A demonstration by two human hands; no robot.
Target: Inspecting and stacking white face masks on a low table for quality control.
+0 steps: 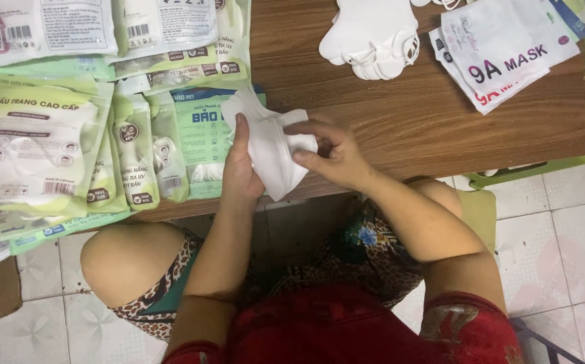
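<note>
A small stack of folded white face masks [272, 152] is held between both my hands over the near edge of the low brown wooden table [407, 114]. My left hand [240, 168] grips the stack from the left, thumb on top. From the right, my right hand [329, 154] pinches the top mask with bent fingers. A loose pile of white masks [372, 34] lies at the table's far side, untouched.
Many green and white sealed mask packets [43, 128] overlap on the table's left part. White printed empty bags [501, 47] lie at the far right. A green plastic stool edge [542, 168] shows under the table's right end. My knees sit over a pale tiled floor [562, 243].
</note>
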